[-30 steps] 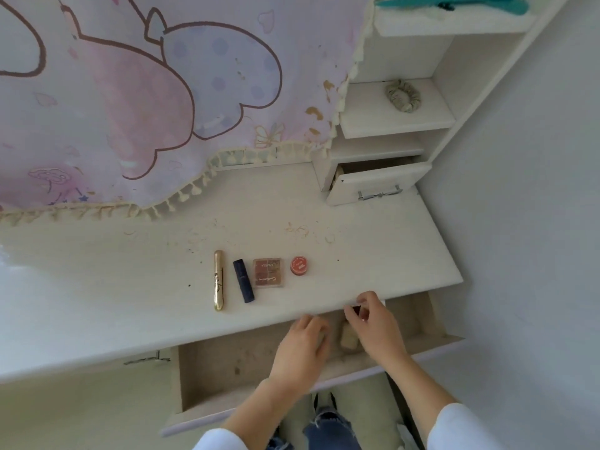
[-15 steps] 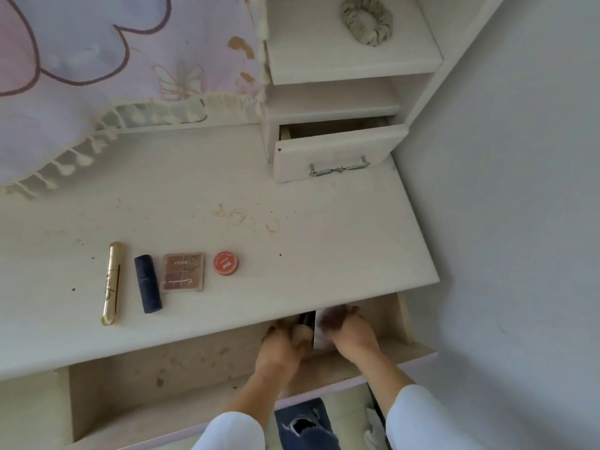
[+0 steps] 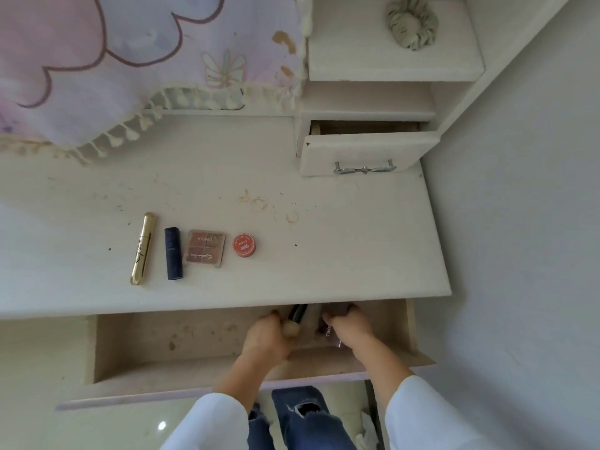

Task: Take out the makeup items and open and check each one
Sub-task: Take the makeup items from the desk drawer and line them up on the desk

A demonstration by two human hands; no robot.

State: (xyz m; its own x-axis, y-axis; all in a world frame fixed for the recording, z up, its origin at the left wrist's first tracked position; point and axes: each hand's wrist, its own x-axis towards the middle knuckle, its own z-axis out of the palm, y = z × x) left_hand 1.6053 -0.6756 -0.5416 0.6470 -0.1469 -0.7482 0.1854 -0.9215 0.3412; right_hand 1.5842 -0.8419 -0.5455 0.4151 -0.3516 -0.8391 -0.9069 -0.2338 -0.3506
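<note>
Both my hands reach into the open desk drawer [image 3: 136, 349]. My left hand [image 3: 264, 339] grips a dark tube with a beige cap [image 3: 293, 321]. My right hand [image 3: 349, 326] holds a brownish flat item [image 3: 328, 331], partly hidden under the desk edge. On the desk top lie a gold mascara tube [image 3: 142, 248], a dark blue lipstick [image 3: 172, 253], a brown eyeshadow palette [image 3: 205, 248] and a small round orange pot [image 3: 244, 245], all in a row.
A small upper drawer [image 3: 367, 154] with a metal handle stands open at the back right. A green scrunchie [image 3: 412, 22] lies on a shelf above it. A fringed patterned cloth [image 3: 146, 60] hangs at the back left. A wall runs along the right.
The view has moved closer and rightward. My hands have gone deeper into the drawer and now hold items there.
</note>
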